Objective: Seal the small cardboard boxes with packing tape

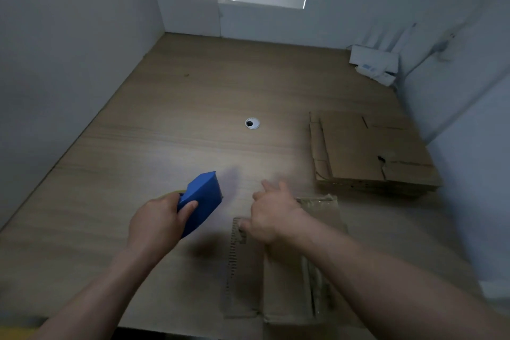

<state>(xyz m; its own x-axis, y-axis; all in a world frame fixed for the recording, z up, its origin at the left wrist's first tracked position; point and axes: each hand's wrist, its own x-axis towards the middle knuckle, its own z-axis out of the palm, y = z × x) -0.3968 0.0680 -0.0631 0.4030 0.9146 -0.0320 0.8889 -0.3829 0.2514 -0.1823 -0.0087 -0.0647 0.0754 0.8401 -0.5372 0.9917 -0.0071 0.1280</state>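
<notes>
Nearest the camera, a small cardboard box (287, 279) lay at the near edge of the wooden desk (193, 107), right of centre. Its left flap stood out with the corrugated edge showing, and a strip of clear tape ran along its top.

At far left a white partition (69, 63) rose along the desk's left edge. Between it and the hands lay a broad stretch of bare desk reaching to the back wall. The left hand (157, 218) was curled round a blue tape dispenser (202, 201), thumb on its upper face, holding it above the desk just left of the box and apart from it. A sliver of yellowish roll showed behind the hand.

The right hand (273, 215) rested on the far end of the box, fingers loosely spread and pointing forward, thumb touching the corrugated edge. Motion blur hid finer detail.

Beyond the hands sat a round cable grommet (252, 123). To its right a stack of flattened cardboard (367, 152) lay near the right wall, well apart from the box. In the far right corner were white packets (375, 66) with a blue mark, too blurred to read.
</notes>
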